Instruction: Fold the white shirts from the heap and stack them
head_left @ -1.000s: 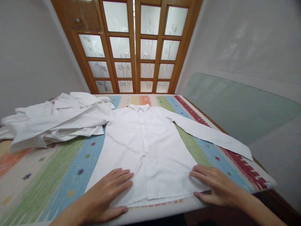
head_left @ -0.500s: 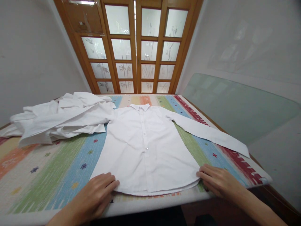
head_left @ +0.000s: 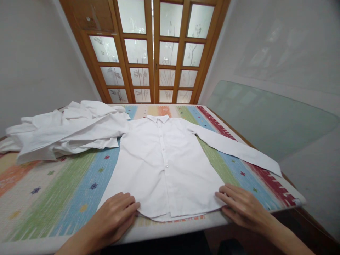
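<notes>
A white button-up shirt (head_left: pixel 148 166) lies front side up, its collar pointing away from me and its hem near the table's front edge. One sleeve stretches out to the right; the left sleeve is hidden by or lost among other white cloth. My left hand (head_left: pixel 117 214) is closed on the hem's left corner, its fingertips pinching the fabric. At the right corner of the hem, my right hand (head_left: pixel 240 203) grips the cloth between thumb and fingers. Between the hands the hem sags slightly.
A rumpled heap of white garments (head_left: pixel 69 131) sits at the left, touching the shirt's side. Under everything spreads a striped, multicoloured tablecloth (head_left: pixel 71 191). A pale green glass panel (head_left: pixel 265 117) stands against the right wall. Wooden doors with glass panes (head_left: pixel 159 53) close off the far end.
Both hands have shifted slightly inward along the hem, the left to the right and the right to the left, keeping hold. The hem's middle shows a little more fold.
</notes>
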`<action>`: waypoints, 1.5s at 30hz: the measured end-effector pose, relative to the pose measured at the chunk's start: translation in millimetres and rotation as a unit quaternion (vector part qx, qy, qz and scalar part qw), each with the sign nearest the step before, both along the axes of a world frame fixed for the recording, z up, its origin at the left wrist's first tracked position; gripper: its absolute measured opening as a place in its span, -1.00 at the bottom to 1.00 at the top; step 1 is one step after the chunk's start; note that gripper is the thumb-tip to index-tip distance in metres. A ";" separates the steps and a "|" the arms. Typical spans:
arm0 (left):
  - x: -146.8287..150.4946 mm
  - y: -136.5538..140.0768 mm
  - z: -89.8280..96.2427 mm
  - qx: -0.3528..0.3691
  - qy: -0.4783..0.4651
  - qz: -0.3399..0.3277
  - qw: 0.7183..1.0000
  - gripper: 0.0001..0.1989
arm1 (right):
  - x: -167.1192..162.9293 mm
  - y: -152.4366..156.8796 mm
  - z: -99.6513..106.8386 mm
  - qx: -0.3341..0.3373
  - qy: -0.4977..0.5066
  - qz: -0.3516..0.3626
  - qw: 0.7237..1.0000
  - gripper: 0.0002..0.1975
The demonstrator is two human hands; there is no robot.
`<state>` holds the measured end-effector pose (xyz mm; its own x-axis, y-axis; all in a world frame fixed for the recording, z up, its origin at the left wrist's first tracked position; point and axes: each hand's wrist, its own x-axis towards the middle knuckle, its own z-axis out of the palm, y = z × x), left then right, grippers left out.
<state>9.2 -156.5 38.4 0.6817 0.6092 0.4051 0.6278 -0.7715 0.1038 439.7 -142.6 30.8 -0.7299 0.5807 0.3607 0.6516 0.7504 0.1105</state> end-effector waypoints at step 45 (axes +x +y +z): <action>37.3 109.8 -20.9 -0.024 -0.006 0.140 0.990 -0.55 | -147.9 96.5 2.3 -0.120 0.110 0.064 0.985 -0.59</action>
<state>46.5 -46.7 17.5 0.4781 0.7923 0.3791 0.8149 -0.5611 0.1450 291.8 -46.2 33.1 -0.7230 0.5760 0.3815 0.5379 0.8158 -0.2123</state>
